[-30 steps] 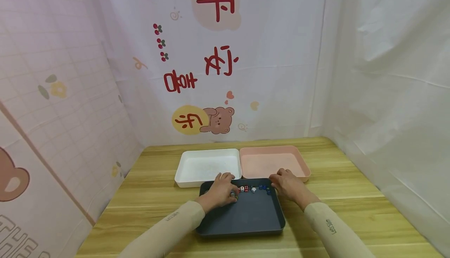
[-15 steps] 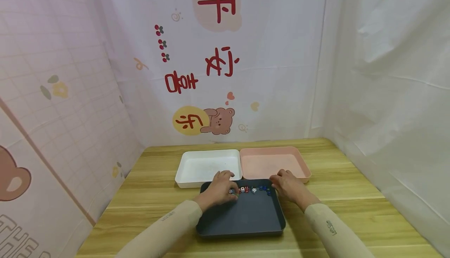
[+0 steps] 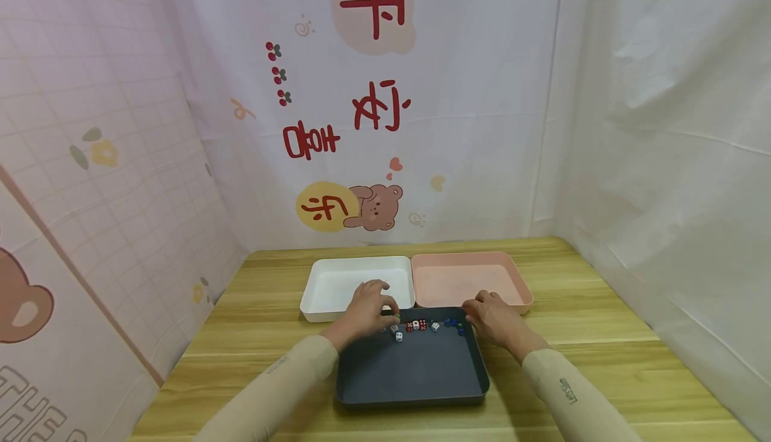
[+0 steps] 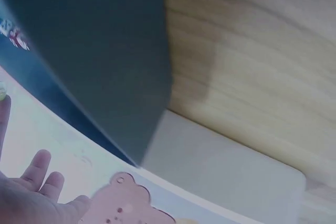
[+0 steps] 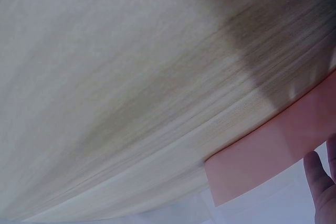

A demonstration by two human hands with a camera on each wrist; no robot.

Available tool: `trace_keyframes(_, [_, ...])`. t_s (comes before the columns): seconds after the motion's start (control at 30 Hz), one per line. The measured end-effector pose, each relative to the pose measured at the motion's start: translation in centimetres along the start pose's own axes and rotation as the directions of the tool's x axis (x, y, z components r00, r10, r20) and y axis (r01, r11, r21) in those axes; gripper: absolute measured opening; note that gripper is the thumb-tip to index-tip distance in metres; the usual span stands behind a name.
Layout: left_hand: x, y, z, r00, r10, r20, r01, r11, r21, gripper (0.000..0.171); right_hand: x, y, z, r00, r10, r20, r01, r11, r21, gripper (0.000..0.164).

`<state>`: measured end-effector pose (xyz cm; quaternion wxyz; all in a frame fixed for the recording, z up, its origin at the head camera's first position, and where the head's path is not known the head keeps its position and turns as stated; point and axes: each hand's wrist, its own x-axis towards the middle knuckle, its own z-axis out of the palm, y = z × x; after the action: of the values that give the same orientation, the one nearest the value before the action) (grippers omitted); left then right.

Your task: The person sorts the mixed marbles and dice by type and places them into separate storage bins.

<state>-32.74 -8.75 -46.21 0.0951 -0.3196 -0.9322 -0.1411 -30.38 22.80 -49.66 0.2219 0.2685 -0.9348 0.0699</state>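
My left hand (image 3: 364, 311) is raised over the far left part of a dark grey tray (image 3: 415, 378). Between thumb and fingertip it pinches a small yellow-green die (image 3: 397, 317), which also shows at the left edge of the left wrist view; the other fingers are spread. Beneath it in the tray lie a white die (image 3: 399, 337) and others partly hidden by the hand. A row of red and white dice (image 3: 415, 325), another white die (image 3: 435, 327) and several blue dice (image 3: 454, 323) lie along the far wall. My right hand (image 3: 496, 318) holds the tray's far right corner.
Behind the dark tray stand a white tray (image 3: 352, 284) on the left and a pink tray (image 3: 466, 278) on the right, side by side. All rest on a wooden table (image 3: 572, 335). Printed cloth (image 3: 482, 94) hangs around the back and sides.
My left hand has risen from the dice and shifted up and left, with the yellow-green die now at its fingertips. The white die beneath has come into sight. The right hand stays put.
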Motion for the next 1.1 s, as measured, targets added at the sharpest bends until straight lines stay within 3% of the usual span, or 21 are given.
trace_keyframes(0.47, [0.5, -3.1, -1.5, 0.987, -0.130, -0.096, 0.118, 0.986, -0.122, 0.007, -0.2, 0.2, 0.0, 0.997, -0.035, -0.069, 0.036, 0.999, 0.010, 0.019])
trace_keyframes(0.63, [0.7, -3.9, -1.7, 0.982, -0.151, -0.114, 0.135, 0.981, -0.139, 0.009, -0.1, 0.2, 0.0, 1.000, -0.007, -0.028, 0.008, 1.000, 0.015, 0.017])
trace_keyframes(0.87, [1.0, -4.7, -1.8, 0.960, -0.262, -0.098, 0.234, 0.945, -0.229, 0.009, 0.0, 0.1, 0.1, 1.000, 0.020, 0.011, -0.020, 1.000, 0.011, 0.016])
trace_keyframes(1.1, [1.5, -5.6, -1.6, 0.936, -0.341, -0.086, 0.311, 0.917, -0.252, 0.011, 0.0, 0.1, 0.1, 1.000, 0.017, 0.006, -0.017, 1.000, 0.015, 0.016])
